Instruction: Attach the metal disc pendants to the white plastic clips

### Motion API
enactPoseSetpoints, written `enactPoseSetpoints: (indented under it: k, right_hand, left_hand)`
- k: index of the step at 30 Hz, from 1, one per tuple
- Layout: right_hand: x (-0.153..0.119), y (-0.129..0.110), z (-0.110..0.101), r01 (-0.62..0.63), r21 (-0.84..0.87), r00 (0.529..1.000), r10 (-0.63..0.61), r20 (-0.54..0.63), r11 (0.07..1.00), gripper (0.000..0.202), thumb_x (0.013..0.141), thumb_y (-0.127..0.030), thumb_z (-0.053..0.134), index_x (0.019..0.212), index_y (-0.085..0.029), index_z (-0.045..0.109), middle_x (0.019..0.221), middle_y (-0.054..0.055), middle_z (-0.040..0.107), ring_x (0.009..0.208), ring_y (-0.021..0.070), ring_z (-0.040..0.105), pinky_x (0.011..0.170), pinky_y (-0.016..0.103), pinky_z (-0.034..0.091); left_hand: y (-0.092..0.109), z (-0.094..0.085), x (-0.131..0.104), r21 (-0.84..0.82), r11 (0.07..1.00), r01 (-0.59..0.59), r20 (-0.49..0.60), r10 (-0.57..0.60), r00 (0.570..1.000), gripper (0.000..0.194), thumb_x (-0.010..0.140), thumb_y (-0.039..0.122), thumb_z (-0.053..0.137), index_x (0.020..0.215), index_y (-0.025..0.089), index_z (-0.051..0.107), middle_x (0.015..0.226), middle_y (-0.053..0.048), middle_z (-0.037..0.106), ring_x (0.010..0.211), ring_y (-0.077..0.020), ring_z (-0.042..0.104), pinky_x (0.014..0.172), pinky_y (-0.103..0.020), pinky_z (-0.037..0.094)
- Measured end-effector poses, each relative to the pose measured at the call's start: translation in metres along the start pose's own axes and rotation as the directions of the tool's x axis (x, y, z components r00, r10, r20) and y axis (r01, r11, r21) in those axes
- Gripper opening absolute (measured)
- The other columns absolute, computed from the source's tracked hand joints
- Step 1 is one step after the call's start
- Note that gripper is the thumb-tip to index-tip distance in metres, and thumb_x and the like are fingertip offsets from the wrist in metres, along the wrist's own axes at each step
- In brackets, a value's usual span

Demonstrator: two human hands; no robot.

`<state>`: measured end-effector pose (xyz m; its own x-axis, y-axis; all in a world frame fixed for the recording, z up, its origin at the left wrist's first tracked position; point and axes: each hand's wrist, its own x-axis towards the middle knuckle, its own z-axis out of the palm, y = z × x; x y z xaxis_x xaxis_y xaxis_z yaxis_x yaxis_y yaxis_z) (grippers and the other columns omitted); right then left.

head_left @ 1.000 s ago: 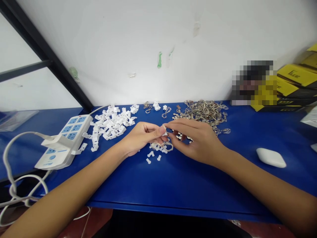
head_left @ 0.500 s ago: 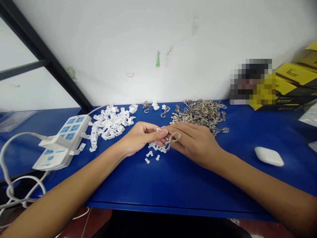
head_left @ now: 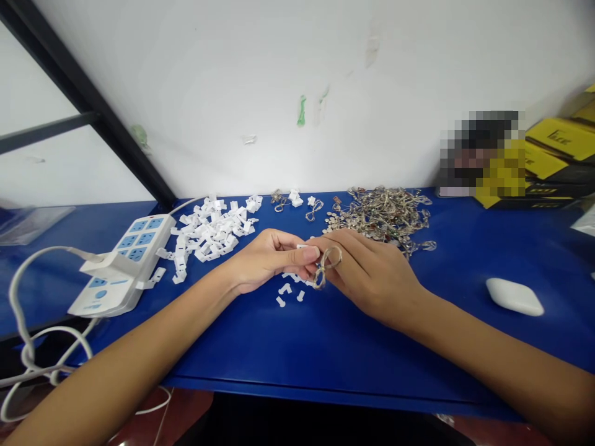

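My left hand (head_left: 274, 260) and my right hand (head_left: 372, 272) meet over the middle of the blue table (head_left: 288, 347). Between my left thumb and fingers is a small white piece (head_left: 302, 246), mostly hidden. A looped beige cord (head_left: 331, 257) hangs at the fingers of my right hand, which are closed and partly hidden behind it. Just beneath the hands lie several small white clips (head_left: 286, 288). Larger white folded pieces (head_left: 214, 229) form a pile at the left, and a heap of tangled cords (head_left: 390, 210) lies behind my right hand.
A power strip (head_left: 134, 248) with a plug and white cable stands at the left. Near the wall lie a tied cord (head_left: 314, 209) and small white parts (head_left: 295, 197). At the right are a white rounded case (head_left: 514, 297) and yellow-black boxes (head_left: 560, 137).
The view has shifted slightly, so the table's things appear a little further right. Both hands stay together, and the cord loop hangs slightly more upright.
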<state>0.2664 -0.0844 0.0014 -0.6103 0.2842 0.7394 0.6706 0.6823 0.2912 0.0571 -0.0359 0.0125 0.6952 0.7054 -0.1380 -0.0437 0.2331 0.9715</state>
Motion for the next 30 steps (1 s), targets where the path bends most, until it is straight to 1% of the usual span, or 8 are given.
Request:
enactPoseSetpoints:
  k: [3,6,9,13,16,19,24,30]
  right_hand:
    - [-0.0006,-0.0022,-0.0001,0.002,-0.045,1.000,-0.001,0.018,0.999,0.009,0.094,-0.003,0.059,0.099,-0.011,0.061,0.093,0.012,0.074,0.080,0.0210,0.069,0.058,0.031,0.051]
    - [-0.0012,-0.0031,0.0002,-0.026,-0.034,0.999,0.027,0.033,0.999,0.018,0.096,-0.002,0.055,0.110,-0.011,0.061,0.099,0.012,0.075,0.084,0.0199,0.070,0.061,0.030,0.053]
    - [-0.0022,-0.0004,0.0015,-0.032,0.005,0.999,0.031,0.021,0.999,0.023,0.097,-0.002,0.053,0.118,-0.010,0.060,0.103,0.012,0.075,0.089,0.0201,0.070,0.066,0.030,0.055]
    - [-0.0020,0.0050,0.0013,0.011,-0.016,1.000,-0.011,0.026,1.000,0.018,0.095,-0.004,0.059,0.112,-0.007,0.062,0.090,0.011,0.072,0.079,0.0206,0.066,0.064,0.033,0.054]
    - [0.0000,0.0054,-0.0007,0.028,-0.042,0.999,-0.027,0.030,0.999,0.009,0.094,-0.007,0.062,0.103,-0.009,0.063,0.079,0.008,0.066,0.070,0.0196,0.059,0.060,0.033,0.050]
    - [0.0021,0.0036,-0.0019,0.021,-0.051,1.000,-0.021,0.006,0.998,0.004,0.095,-0.008,0.061,0.097,-0.012,0.062,0.075,0.005,0.061,0.068,0.0186,0.056,0.056,0.032,0.046]
    - [0.0023,0.0036,-0.0018,-0.011,0.000,1.000,0.011,0.011,1.000,0.009,0.099,-0.010,0.055,0.106,-0.014,0.059,0.082,0.006,0.064,0.074,0.0174,0.059,0.061,0.029,0.048]
    - [0.0022,-0.0009,-0.0055,0.031,-0.038,0.999,-0.030,0.023,0.999,0.012,0.093,-0.005,0.059,0.100,-0.015,0.057,0.081,0.007,0.063,0.072,0.0183,0.057,0.058,0.031,0.045]
  left_hand:
    - [-0.0012,-0.0008,0.0004,-0.050,0.999,0.022,0.017,-0.021,1.000,0.035,0.072,0.044,0.092,0.074,0.012,0.078,0.071,-0.005,0.073,0.067,-0.0132,0.071,0.066,-0.024,0.054]
    - [-0.0031,-0.0019,0.0008,-0.092,0.995,0.033,0.022,-0.031,0.999,0.038,0.070,0.046,0.093,0.074,0.012,0.077,0.073,-0.006,0.073,0.066,-0.0141,0.071,0.068,-0.026,0.057]
    - [-0.0054,-0.0021,0.0015,-0.106,0.994,0.022,0.000,-0.022,1.000,0.041,0.070,0.049,0.092,0.079,0.012,0.078,0.078,-0.007,0.074,0.070,-0.0150,0.072,0.072,-0.028,0.058]
    - [-0.0083,-0.0003,0.0033,-0.109,0.994,0.009,-0.042,-0.014,0.999,0.036,0.076,0.046,0.089,0.084,0.012,0.079,0.083,-0.007,0.075,0.073,-0.0137,0.072,0.080,-0.030,0.059]
    - [-0.0091,0.0009,0.0038,-0.108,0.994,0.009,-0.045,-0.014,0.999,0.035,0.075,0.045,0.090,0.084,0.012,0.079,0.083,-0.007,0.075,0.075,-0.0133,0.072,0.082,-0.030,0.058]
    - [-0.0083,0.0003,0.0029,-0.095,0.995,0.016,-0.001,-0.016,1.000,0.035,0.075,0.043,0.090,0.081,0.011,0.078,0.078,-0.006,0.075,0.073,-0.0138,0.072,0.080,-0.030,0.058]
    - [-0.0074,-0.0020,0.0017,-0.106,0.994,0.022,0.073,-0.015,0.997,0.030,0.079,0.040,0.089,0.081,0.012,0.079,0.078,-0.006,0.075,0.073,-0.0139,0.073,0.079,-0.029,0.059]
    - [-0.0025,-0.0034,-0.0005,-0.076,0.997,0.028,0.113,-0.019,0.993,0.026,0.078,0.038,0.089,0.081,0.013,0.081,0.076,-0.006,0.076,0.071,-0.0134,0.073,0.071,-0.025,0.058]
